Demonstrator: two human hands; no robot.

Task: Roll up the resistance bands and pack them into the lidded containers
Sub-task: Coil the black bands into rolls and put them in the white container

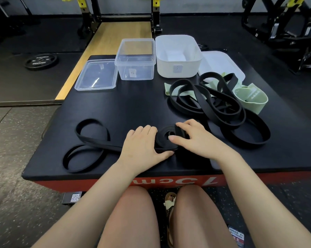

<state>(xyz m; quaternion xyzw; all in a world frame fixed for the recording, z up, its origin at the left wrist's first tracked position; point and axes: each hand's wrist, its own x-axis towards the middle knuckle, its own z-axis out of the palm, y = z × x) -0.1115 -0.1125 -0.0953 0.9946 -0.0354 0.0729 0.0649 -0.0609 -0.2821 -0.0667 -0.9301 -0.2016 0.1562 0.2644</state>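
Observation:
A black resistance band (166,137) lies partly coiled near the front of the black padded box top (133,108). Its loose tail (90,140) trails left in two loops. My left hand (142,147) lies flat against the coil's left side, its thumb along the band. My right hand (192,138) holds the coil from the right, fingers over its top and thumb at its centre. A heap of black bands (215,102) and pale green bands (251,97) sits at the right. A clear container (135,59) and a white container (178,56) stand open at the back.
The clear lid (96,75) lies left of the clear container. A white lid (221,65) lies behind the band heap. Beyond the box are a wooden platform (115,38), a weight plate (40,60) on the floor and gym racks.

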